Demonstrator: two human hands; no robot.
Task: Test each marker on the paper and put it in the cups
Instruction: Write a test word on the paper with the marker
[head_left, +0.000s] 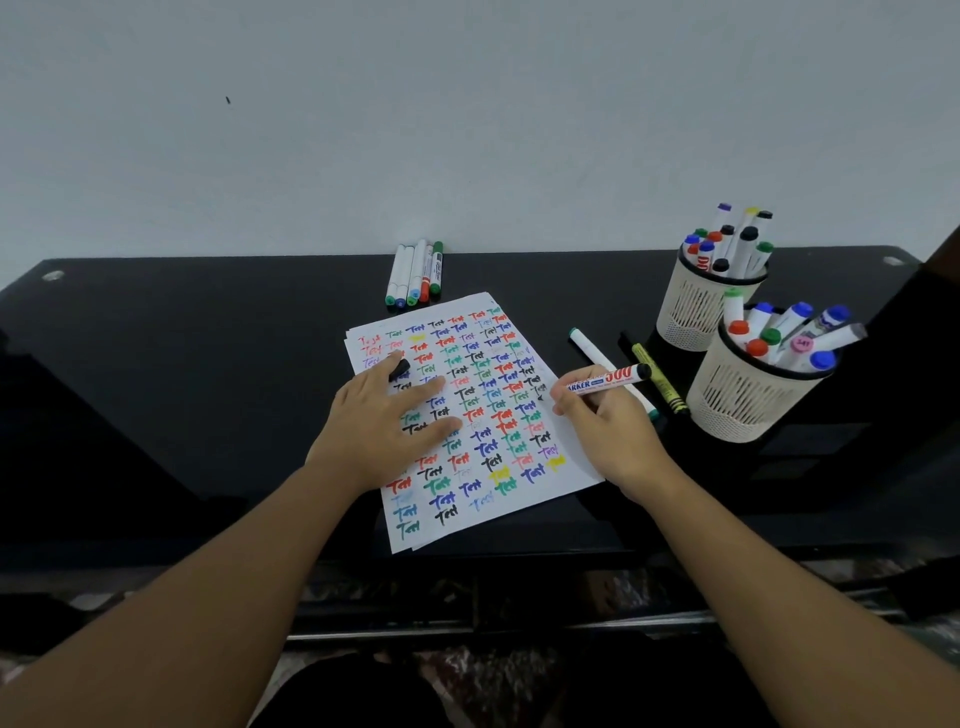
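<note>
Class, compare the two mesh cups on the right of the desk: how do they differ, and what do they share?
The near cup looks larger in the picture than the far cup, being closer to the camera. The near cup's markers lean over to the right; the far cup's stand more upright. Blue caps dominate the near cup; the far cup has more black ones. Both are cream mesh with dark rims.

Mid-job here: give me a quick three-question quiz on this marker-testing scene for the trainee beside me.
1. True or false: the right hand holds a marker at the right edge of the paper.
2. What black item sits under the left hand, by the index finger: A) cap, B) eraser, C) clip?
3. How many mesh cups stand at the right of the table?

Key:
1. True.
2. A.
3. Two: the far cup and the near cup.
</note>
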